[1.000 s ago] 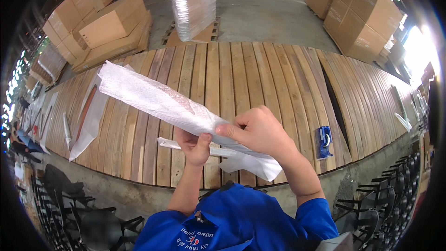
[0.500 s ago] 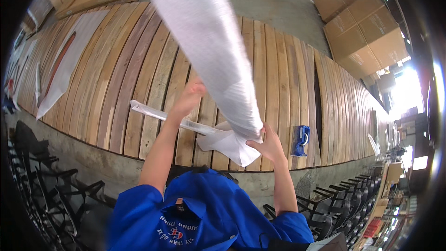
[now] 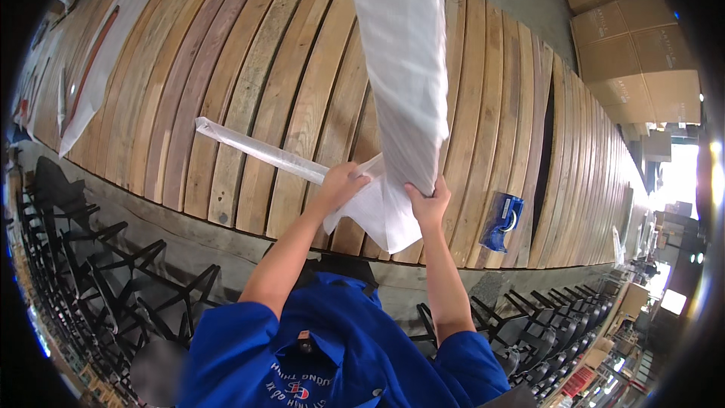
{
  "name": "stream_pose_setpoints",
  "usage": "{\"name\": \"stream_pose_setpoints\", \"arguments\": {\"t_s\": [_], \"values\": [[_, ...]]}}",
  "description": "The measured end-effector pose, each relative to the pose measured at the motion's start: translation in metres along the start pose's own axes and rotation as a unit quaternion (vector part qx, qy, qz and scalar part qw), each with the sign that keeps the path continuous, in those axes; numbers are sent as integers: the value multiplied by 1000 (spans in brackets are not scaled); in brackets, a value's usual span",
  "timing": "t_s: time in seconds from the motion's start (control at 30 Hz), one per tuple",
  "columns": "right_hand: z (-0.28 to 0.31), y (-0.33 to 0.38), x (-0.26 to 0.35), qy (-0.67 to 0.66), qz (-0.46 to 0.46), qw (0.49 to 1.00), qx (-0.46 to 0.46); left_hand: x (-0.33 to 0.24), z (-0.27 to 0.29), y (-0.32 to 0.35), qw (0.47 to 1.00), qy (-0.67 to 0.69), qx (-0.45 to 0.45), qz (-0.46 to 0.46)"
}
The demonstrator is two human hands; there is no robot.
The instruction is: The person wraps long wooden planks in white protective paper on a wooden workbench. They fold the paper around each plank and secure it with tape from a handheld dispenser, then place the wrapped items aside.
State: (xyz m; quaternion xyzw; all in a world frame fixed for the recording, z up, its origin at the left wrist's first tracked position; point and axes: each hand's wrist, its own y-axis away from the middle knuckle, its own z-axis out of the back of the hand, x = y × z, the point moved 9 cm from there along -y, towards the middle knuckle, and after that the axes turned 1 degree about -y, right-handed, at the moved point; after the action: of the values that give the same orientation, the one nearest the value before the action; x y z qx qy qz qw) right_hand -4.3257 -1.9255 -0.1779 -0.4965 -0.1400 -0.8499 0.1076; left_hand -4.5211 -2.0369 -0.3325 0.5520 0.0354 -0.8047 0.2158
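Observation:
A long bundle wrapped in white foam sheet (image 3: 400, 68) stands tilted up from the slatted wooden table and runs out past the top edge. Around its lower end, on the right side, my right hand (image 3: 429, 200) is closed with the thumb in front. My left hand (image 3: 343, 183) is closed on the loose foam flap (image 3: 385, 219) spreading from the bundle's foot. A slim white-wrapped strip (image 3: 260, 149) lies on the slats, its right end reaching my left hand. What is inside the wrapping is hidden.
A blue tape dispenser (image 3: 503, 221) sits to the right on the slatted table (image 3: 468, 136). A reddish curved wooden piece (image 3: 94, 68) lies on white foam at far left. Cardboard boxes (image 3: 634, 45) are stacked at far right. Black metal frames (image 3: 113, 249) line the floor nearby.
My left hand has come down and right from above the slim strip to the foam flap. The bundle has swung more upright and rightward, my right hand still on its lower end.

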Motion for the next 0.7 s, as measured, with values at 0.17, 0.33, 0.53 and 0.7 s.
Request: {"name": "stream_pose_setpoints", "arguments": {"t_s": [0.17,0.33,0.53,0.7], "values": [[3,-33,-19,-28,-52,998,-23,-63,33,37,994,58,-88,1],[-15,-49,-102,-100,-168,979,-57,-97,40,48,991,5,-125,-40],[-40,-53,-192,-92,-261,955,-106,-56,35,22,999,5,-21,47],[-45,-49,-175,206,-263,942,-34,-27,35,8,1000,5,15,27]]}}
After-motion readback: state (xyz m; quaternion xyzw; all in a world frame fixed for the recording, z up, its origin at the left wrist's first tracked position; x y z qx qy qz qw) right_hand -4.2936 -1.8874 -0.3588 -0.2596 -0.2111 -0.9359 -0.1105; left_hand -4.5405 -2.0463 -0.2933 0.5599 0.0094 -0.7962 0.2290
